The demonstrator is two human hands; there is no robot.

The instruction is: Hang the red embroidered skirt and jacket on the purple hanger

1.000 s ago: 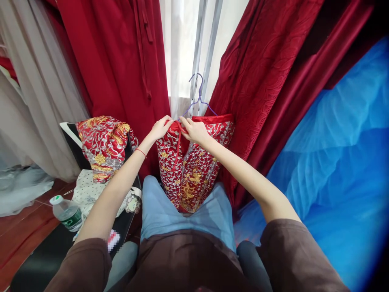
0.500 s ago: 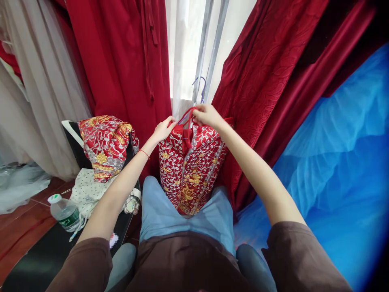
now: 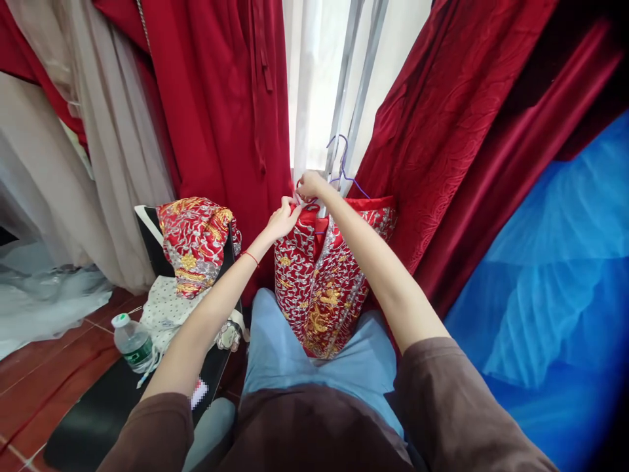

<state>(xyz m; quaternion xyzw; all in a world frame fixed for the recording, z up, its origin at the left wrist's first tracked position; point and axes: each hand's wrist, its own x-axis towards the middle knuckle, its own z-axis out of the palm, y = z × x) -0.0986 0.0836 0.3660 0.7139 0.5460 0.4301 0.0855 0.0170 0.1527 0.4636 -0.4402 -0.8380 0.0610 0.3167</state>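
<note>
**Hands closing in on the collar**

Since the earlier frames the two hands are drawing together: the right hand (image 3: pixel 310 185) is coming back down toward the left, and the purple wire hanger (image 3: pixel 344 165) is showing clear above it again.

The left hand (image 3: pixel 282 219) is pinching the red collar edge of the embroidered jacket (image 3: pixel 324 288) with its grip closed on the cloth. The right hand's grip is also closed, fingertips nipping the top of the same collar just below the hanger's neck. The two hands are almost touching.

The jacket is hanging upright with its long axis vertical, collar up, hem resting on the person's lap (image 3: pixel 289 354), and its front opening facing the wearer. It is probably soft but weighty from the dense metallic embroidery, limp away from the hanger. The plain collar band looks like the safest hold, since the raised threads could snag.

A second embroidered garment (image 3: pixel 196 239) is draped over a black chair (image 3: pixel 147 226) to the left, with a water bottle (image 3: pixel 132 341) lower down. Red curtains (image 3: pixel 221 98) and blue netting (image 3: pixel 550 282) are flanking the scene.
</note>
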